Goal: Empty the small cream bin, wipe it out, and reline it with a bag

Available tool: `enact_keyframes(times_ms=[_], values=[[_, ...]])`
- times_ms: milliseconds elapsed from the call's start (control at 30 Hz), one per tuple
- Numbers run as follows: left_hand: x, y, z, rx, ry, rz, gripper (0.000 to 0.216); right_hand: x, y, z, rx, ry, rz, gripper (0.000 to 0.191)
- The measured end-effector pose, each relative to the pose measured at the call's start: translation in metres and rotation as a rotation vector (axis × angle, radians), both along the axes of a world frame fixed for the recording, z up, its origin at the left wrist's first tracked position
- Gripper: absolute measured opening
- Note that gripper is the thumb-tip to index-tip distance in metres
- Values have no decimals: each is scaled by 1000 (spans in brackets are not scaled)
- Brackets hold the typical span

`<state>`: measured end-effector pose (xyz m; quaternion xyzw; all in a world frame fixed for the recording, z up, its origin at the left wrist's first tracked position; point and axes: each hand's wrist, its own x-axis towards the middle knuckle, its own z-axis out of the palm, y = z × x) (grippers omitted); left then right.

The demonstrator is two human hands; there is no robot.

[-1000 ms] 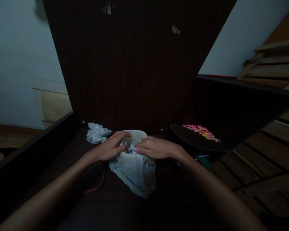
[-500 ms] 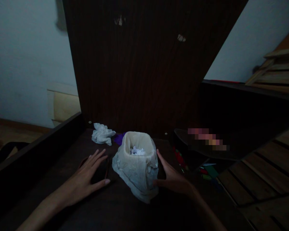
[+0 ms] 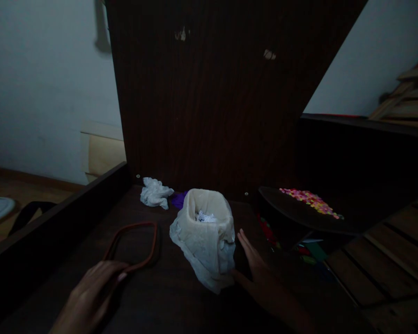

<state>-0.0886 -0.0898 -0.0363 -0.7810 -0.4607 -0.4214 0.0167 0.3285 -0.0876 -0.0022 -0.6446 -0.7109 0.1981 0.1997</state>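
A small bin (image 3: pixel 209 241) lined with a pale plastic bag stands upright on the dark wooden surface. Crumpled white paper (image 3: pixel 205 216) lies inside it, and the bag's edge hangs loose over the outside. To its left is a thin brown rectangular ring (image 3: pixel 154 241) with rounded corners. My left hand (image 3: pixel 90 290) has its fingers and thumb closed around the near side of this ring. At the bin's right side, my right hand (image 3: pixel 259 276) is open, fingers stretched forward and thumb close to the bag; whether it touches is hard to tell in the dim light.
Behind the bin lie a crumpled white plastic bag (image 3: pixel 156 193) and a purple piece (image 3: pixel 179 200). A curved dark shelf at right bears small pink and yellow pieces (image 3: pixel 311 200). A raised edge (image 3: pixel 59 208) borders the left; a tall dark panel (image 3: pixel 209 102) rises behind.
My left hand has moved back toward me and closed on the brown ring, which it had been covering with spread fingers. My right hand has drawn slightly away from the bin. The view has shifted left.
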Motion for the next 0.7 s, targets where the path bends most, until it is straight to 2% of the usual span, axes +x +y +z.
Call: enact_keyframes(times_ms=[67, 167, 233, 300, 400, 467, 533, 600, 700], values=[[9, -2, 4, 45, -37, 55, 17, -2, -9, -7, 155, 55, -113, 81], [25, -4, 9, 81, -76, 152, 18, -11, -27, -30, 347, 165, -305, 73], [38, -4, 16, 74, -123, 181, 18, -19, -41, -50, 336, 212, -363, 67], [52, -1, 31, 57, -187, 154, 16, -27, -53, -68, 282, 265, -354, 63], [75, 10, 61, 89, -227, 54, 15, -31, -62, -79, 261, 304, -334, 59], [90, 22, 80, 160, -203, -48, 17, -30, -62, -74, 285, 291, -335, 56], [104, 35, 94, 190, -170, -143, 18, -28, -59, -60, 309, 262, -329, 52], [117, 48, 103, 202, -134, -215, 14, -25, -54, -42, 338, 225, -296, 50], [133, 64, 106, 160, -84, -294, 13, -21, -43, -11, 427, 183, -208, 52]])
